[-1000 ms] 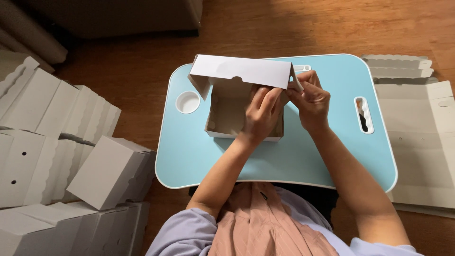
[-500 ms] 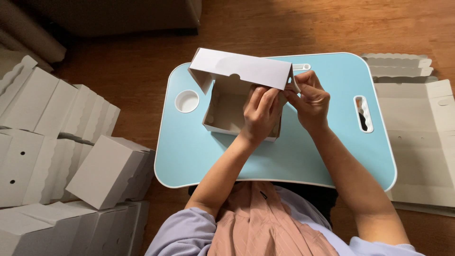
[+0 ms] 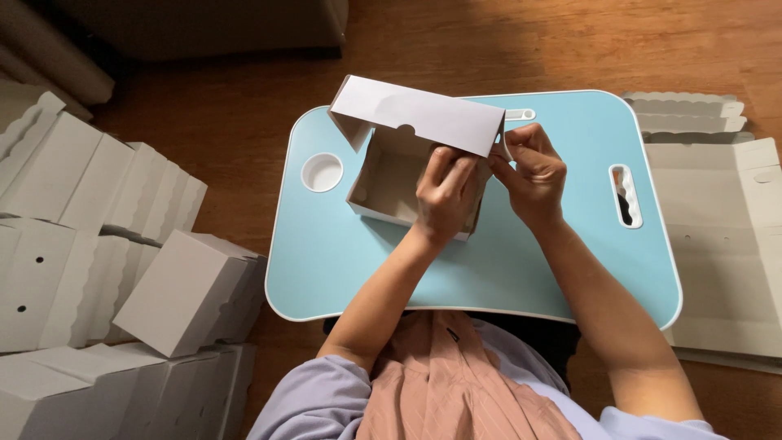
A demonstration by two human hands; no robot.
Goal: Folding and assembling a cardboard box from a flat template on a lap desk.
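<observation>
Pinching box [image 3: 399,175] right wall: left hand [image 3: 446,195], right hand [image 3: 531,173]; grip apparently closed.

light blue lap table [image 3: 521,269] on wooden floor [image 3: 244,106], bearing a white cardboard box [image 3: 391,183].

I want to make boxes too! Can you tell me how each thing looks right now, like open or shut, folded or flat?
Box on the tray: open, lid flap up.
Left hand: fingers pressing the box's right wall.
Right hand: pinching the box's right corner.
Blue lap tray: flat on the floor, cup hollow holds nothing.
Boxes on the left: folded shut, piled.
Cardboard sheets on the right: flat, unfolded.
</observation>
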